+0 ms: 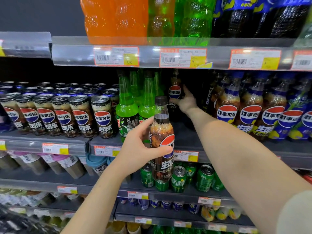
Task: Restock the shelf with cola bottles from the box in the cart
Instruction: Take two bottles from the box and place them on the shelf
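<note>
Setting: shop aisle, grey shelves stacked with drinks, price tags clipped along each front edge.
Left hand: the left hand is raised in front of the middle shelf, fingers and thumb wrapped around a cola bottle.
Held bottle: upright, black cap on top, dark label with a red, white and blue roundel; it hangs in the air just in front of the shelf edge, not resting on anything.
Right hand: the right hand reaches deep into the same shelf, arm stretched out, fingers closed around the lower part of a second cola bottle standing far back.
Gap: the two bottles line up with a mostly bare strip of shelf between the green bottles on the left and the blue-labelled cola bottles on the right.
Left of that: rows of dark cola cans.
Above: orange bottles, more green ones and dark ones.
Below: green cans on the next shelf down.
Box and cart: out of sight.
</note>
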`<state>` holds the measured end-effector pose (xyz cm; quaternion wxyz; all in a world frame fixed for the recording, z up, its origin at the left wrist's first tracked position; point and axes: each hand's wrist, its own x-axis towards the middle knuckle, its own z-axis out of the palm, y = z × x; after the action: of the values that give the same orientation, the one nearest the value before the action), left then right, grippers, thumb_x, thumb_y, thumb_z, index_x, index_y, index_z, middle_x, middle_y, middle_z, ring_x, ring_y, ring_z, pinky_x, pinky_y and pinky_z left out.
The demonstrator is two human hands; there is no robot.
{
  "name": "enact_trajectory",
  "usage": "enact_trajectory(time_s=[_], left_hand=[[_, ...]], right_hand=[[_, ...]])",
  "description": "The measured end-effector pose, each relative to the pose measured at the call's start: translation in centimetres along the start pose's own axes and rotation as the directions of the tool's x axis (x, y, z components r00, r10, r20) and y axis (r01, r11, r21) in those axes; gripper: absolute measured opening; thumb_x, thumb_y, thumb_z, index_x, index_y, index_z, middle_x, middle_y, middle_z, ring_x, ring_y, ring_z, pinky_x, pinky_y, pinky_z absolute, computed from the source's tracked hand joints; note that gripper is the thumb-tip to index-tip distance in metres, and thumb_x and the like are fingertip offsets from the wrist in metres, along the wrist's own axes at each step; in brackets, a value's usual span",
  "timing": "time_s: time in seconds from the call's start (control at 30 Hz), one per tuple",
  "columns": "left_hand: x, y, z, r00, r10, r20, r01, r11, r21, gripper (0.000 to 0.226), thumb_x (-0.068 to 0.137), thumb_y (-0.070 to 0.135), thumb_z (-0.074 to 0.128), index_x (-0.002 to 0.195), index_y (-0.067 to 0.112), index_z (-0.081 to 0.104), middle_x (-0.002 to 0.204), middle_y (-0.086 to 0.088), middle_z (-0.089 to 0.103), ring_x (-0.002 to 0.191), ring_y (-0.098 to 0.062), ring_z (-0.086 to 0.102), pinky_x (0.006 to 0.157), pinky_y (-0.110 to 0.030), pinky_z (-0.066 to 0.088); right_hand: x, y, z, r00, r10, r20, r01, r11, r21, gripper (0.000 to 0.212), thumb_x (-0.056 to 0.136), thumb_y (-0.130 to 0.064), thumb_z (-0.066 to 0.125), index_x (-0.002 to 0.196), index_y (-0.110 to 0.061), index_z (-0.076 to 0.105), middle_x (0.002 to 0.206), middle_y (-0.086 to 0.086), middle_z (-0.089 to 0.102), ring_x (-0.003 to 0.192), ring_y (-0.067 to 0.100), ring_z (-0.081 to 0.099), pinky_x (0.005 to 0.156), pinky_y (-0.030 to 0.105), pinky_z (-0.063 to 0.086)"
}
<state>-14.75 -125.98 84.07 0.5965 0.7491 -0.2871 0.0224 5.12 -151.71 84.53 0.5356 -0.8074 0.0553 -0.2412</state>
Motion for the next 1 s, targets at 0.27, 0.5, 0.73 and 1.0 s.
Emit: enact_trajectory(time_s=[0.27, 0.5, 0.73, 1.0], left_hand=[[0.2, -0.1, 0.1, 1.0, 0.021, 0.002, -0.021, 0.999, -0.027, 0.08, 0.075, 0.014, 0.093, 0.144, 0.029, 0.055, 0.127, 0.008, 0.072, 0.117, -0.016, 0.069, 0.096, -0.045, 0.058], [0.2, -0.1, 0.0, 1.0, 0.004, 0.007, -0.004, 1.0, -0.016, 0.08, 0.074, 0.014, 0.093, 0.143, 0.031, 0.056, 0.127, 0.01, 0.072, 0.118, -0.014, 0.068, 0.1, -0.044, 0.056], [0.6, 0.0, -0.1, 0.999, -0.05, 0.005, 0.05, 0.999, -0.013, 0.083, 0.074, 0.02, 0.094, 0.146, 0.031, 0.054, 0.127, 0.01, 0.072, 0.119, -0.014, 0.068, 0.104, -0.047, 0.053], [1.1, 3.0, -0.5, 0.995, -0.075, 0.068, 0.076, 0.997, -0.016, 0.072, 0.076, 0.016, 0.091, 0.13, 0.046, 0.053, 0.113, 0.024, 0.074, 0.106, -0.001, 0.071, 0.09, -0.024, 0.058]], right_hand=[[0.5, 0.1, 0.0, 1.0, -0.001, 0.022, 0.0, 1.0, 0.012, 0.088, 0.079, -0.012, 0.084, 0.153, -0.024, 0.038, 0.137, 0.004, 0.06, 0.125, 0.021, 0.056, 0.11, 0.039, 0.044], [1.2, 0.4, 0.4, 0.998, 0.061, 0.036, -0.062, 0.998, 0.032, 0.096, 0.078, -0.005, 0.083, 0.157, -0.014, 0.029, 0.143, 0.009, 0.055, 0.131, 0.024, 0.052, 0.111, 0.034, 0.041], [-3.9, -1.1, 0.2, 0.96, 0.235, -0.151, -0.251, 0.963, -0.099, 0.092, 0.072, -0.026, 0.086, 0.15, -0.01, 0.04, 0.134, 0.012, 0.063, 0.125, 0.03, 0.06, 0.103, 0.038, 0.05], [-20.3, -7.7, -6.2, 0.85, 0.204, 0.485, -0.413, 0.831, 0.373, 0.037, 0.103, -0.033, 0.055, 0.135, -0.015, 0.057, 0.114, 0.008, 0.074, 0.104, 0.026, 0.072, 0.089, 0.042, 0.057]])
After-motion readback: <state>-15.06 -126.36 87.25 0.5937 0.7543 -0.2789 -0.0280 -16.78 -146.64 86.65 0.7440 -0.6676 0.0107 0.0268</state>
